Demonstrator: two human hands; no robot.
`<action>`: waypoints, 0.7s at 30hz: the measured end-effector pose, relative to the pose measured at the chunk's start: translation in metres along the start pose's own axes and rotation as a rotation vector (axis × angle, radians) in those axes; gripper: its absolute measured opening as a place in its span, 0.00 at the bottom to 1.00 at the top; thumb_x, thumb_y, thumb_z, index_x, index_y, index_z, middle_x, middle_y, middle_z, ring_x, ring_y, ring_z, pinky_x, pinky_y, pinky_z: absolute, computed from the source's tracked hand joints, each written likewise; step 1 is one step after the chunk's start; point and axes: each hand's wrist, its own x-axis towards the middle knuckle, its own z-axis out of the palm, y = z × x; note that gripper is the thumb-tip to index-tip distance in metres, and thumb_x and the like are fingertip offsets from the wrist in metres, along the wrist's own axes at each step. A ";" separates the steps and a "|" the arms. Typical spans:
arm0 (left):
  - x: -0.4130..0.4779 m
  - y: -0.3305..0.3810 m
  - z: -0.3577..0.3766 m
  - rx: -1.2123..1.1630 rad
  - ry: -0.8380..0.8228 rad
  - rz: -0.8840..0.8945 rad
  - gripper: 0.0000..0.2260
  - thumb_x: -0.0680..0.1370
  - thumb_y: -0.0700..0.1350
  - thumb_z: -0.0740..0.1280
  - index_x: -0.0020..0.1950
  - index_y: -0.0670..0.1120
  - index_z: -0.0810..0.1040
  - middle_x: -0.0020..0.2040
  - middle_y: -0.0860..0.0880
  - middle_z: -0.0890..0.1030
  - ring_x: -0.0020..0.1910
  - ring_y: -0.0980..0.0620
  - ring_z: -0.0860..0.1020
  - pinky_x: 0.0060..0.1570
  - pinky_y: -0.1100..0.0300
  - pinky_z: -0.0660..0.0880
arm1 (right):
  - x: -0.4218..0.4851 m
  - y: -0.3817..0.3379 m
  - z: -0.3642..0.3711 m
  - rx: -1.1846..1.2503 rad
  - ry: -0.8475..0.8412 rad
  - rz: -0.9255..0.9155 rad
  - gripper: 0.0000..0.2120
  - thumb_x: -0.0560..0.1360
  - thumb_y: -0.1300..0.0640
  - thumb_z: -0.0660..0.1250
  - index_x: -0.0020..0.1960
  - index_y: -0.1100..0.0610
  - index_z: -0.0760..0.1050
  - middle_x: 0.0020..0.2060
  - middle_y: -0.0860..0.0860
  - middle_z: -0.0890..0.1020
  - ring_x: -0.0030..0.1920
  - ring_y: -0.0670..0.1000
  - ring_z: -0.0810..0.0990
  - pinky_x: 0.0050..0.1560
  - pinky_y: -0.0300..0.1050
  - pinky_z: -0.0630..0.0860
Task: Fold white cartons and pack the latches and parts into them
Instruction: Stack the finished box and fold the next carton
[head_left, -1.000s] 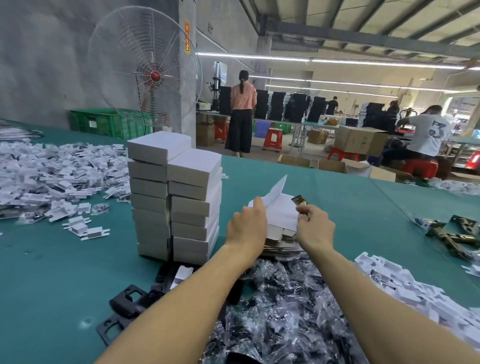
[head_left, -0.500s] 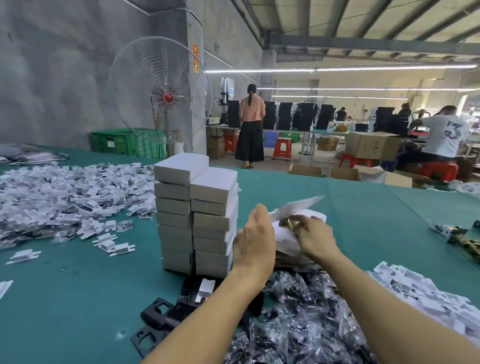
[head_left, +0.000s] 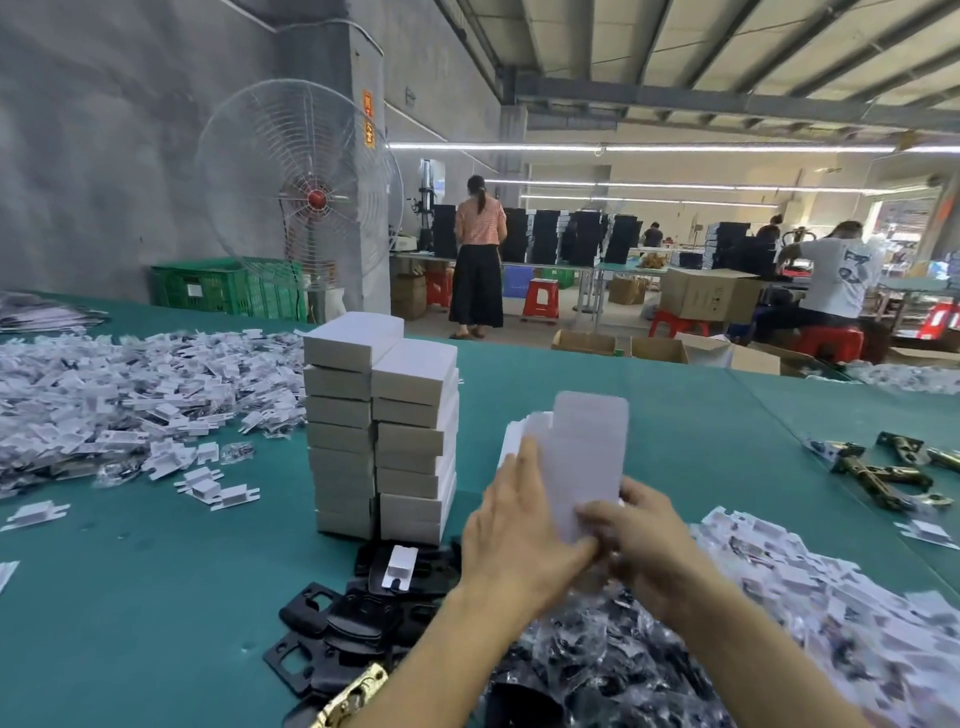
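A flat white carton blank (head_left: 584, 457) stands upright between my two hands, its top flap pointing up. My left hand (head_left: 519, 525) grips its left edge, and my right hand (head_left: 644, 545) pinches its lower right corner. Two stacks of folded white cartons (head_left: 382, 431) stand just left of my hands. Black latch plates (head_left: 358, 623) lie in front of the stacks, with a brass latch (head_left: 353, 696) at the near edge. Clear bags of dark parts (head_left: 597, 670) lie heaped under my forearms.
A large heap of white plastic parts (head_left: 119, 395) covers the green table (head_left: 130, 597) at left; another heap (head_left: 810, 597) lies at right. Brass latches (head_left: 883, 473) lie at far right. A standing fan (head_left: 301, 192), a green crate and people working at other tables are beyond.
The carton blank has been lifted off the pile of flat blanks and turned upright. Both hands have drawn nearer to me. The brass piece seen at my right fingers before is no longer visible.
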 end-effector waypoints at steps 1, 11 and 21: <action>-0.001 0.001 0.000 -0.046 -0.046 -0.031 0.51 0.68 0.68 0.68 0.77 0.59 0.36 0.74 0.52 0.62 0.71 0.48 0.68 0.62 0.47 0.72 | -0.009 0.004 0.002 0.021 -0.060 0.023 0.10 0.76 0.71 0.62 0.53 0.63 0.79 0.36 0.56 0.85 0.27 0.49 0.81 0.22 0.38 0.73; -0.017 -0.010 -0.009 0.016 0.003 0.266 0.62 0.61 0.62 0.73 0.75 0.61 0.25 0.71 0.60 0.58 0.67 0.58 0.59 0.64 0.60 0.62 | -0.047 -0.007 -0.016 0.093 0.057 -0.202 0.06 0.79 0.58 0.66 0.48 0.57 0.82 0.39 0.56 0.85 0.36 0.49 0.81 0.35 0.44 0.79; -0.020 -0.012 -0.027 -0.046 -0.170 0.202 0.58 0.59 0.58 0.73 0.75 0.67 0.33 0.63 0.63 0.57 0.62 0.58 0.63 0.63 0.54 0.69 | -0.052 -0.014 -0.027 -0.030 -0.286 -0.362 0.16 0.69 0.51 0.77 0.56 0.49 0.82 0.50 0.54 0.86 0.49 0.51 0.85 0.46 0.42 0.81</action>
